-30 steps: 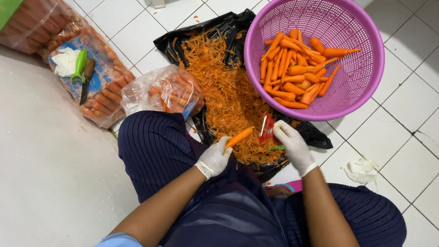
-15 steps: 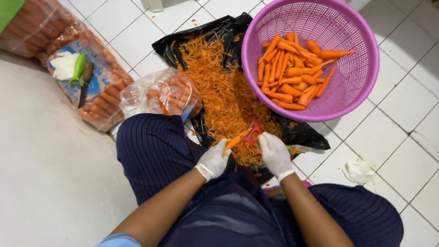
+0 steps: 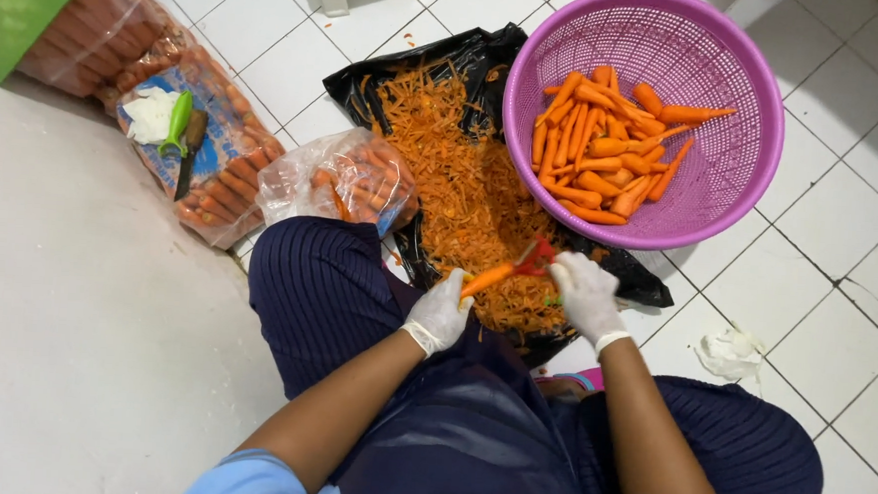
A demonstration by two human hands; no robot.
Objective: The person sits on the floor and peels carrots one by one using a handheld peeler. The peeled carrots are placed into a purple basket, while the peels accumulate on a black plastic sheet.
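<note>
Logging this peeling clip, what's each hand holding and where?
Left hand grips a carrot by its lower end; right hand holds a red peeler by its handle.

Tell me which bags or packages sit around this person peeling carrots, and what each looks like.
Open clear bag of carrots: just beyond the left knee, crumpled plastic.
Sealed carrot bag: further left, clear with a blue printed panel; a green peeler and knife lie on it.
Another carrot bag: top left corner, clear, packed orange.
Black plastic bag: spread flat under the peelings.
</note>
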